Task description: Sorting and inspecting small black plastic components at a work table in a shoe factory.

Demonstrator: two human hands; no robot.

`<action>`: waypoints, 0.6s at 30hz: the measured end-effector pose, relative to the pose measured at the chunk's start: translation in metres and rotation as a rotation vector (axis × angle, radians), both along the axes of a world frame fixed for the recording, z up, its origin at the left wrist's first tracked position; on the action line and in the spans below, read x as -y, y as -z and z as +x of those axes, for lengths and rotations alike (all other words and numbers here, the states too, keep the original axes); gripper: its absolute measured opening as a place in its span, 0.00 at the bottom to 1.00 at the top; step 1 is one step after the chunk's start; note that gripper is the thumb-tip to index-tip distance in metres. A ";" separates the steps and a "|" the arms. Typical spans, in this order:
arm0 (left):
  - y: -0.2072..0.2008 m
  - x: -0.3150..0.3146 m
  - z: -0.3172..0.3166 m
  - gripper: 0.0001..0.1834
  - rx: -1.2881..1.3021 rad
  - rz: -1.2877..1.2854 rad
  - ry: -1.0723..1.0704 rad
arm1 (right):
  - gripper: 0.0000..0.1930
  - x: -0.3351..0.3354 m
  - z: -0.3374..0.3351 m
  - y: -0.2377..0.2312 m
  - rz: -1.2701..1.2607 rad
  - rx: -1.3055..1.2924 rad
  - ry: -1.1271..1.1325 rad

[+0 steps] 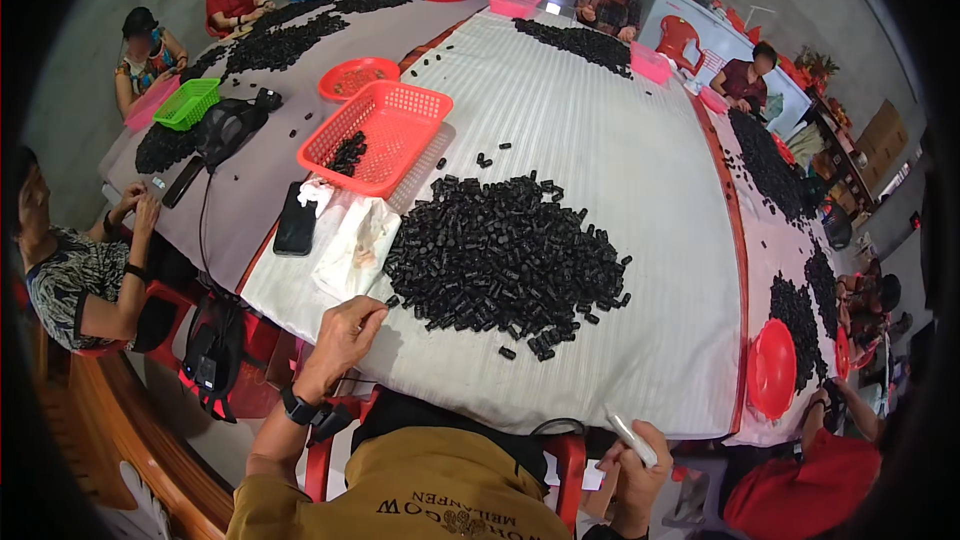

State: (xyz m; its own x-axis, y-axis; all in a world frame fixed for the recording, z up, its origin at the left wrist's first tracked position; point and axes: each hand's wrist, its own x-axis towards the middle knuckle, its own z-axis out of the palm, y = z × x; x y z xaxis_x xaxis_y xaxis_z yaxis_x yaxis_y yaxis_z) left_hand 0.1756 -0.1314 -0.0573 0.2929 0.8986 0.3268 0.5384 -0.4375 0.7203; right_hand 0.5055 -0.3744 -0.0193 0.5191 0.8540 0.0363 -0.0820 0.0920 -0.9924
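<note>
We saw a phone (294,219) lying flat, a black bag (230,130) beyond it to the left, a dark backpack (213,350) lower down, wooden furniture (140,440) at lower left, a red chair (678,42) before a white panel (728,30), a plant (818,66) and a cardboard box (882,143) off right.

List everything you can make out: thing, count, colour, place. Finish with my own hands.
Near heap of small pieces: one, black, centre
Other heaps: several, black, left, far and right
Perforated basket: one, coral-red, beyond the near heap, black pieces inside
Round tray: one, red, behind that basket
Small basket: one, green, upper left
Pink containers: several, pink, farther off
Basin: one, red, lower right
Phone: one, black, left of the bag
Bag: one, white, beside the near heap
Co-workers: at least eight, varied clothing, around
White stick: one, white, in right hand
Left hand: one, bare, near heap's left edge
Right hand: one, bare, lower right
</note>
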 end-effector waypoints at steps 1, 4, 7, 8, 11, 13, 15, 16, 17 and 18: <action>0.000 0.000 0.004 0.05 -0.018 -0.031 0.022 | 0.23 0.000 0.004 0.004 0.028 -0.020 0.006; 0.008 -0.004 0.015 0.06 -0.027 0.048 0.063 | 0.27 -0.018 -0.004 -0.004 0.179 -0.399 0.060; 0.014 -0.015 0.020 0.09 -0.060 0.154 0.081 | 0.20 -0.042 0.015 0.000 0.161 -0.414 -0.050; 0.014 -0.017 0.021 0.10 -0.077 0.202 0.094 | 0.16 -0.050 0.025 0.005 0.137 -0.402 -0.103; 0.005 -0.025 0.029 0.12 -0.070 0.114 0.128 | 0.13 -0.084 0.032 0.002 0.134 -0.260 -0.098; -0.013 -0.028 0.040 0.13 -0.032 0.039 0.221 | 0.17 -0.104 0.029 -0.003 0.127 -0.143 -0.092; -0.029 -0.018 0.057 0.17 0.075 -0.119 0.414 | 0.18 -0.120 0.014 -0.011 0.098 -0.073 -0.197; -0.035 -0.014 0.069 0.20 0.147 -0.201 0.510 | 0.18 -0.128 0.005 -0.013 0.076 0.000 -0.288; -0.041 -0.007 0.082 0.23 0.221 -0.294 0.597 | 0.18 -0.136 -0.008 -0.014 0.088 -0.055 -0.359; -0.043 -0.002 0.095 0.25 0.295 -0.381 0.691 | 0.19 -0.145 -0.022 -0.013 0.103 -0.107 -0.423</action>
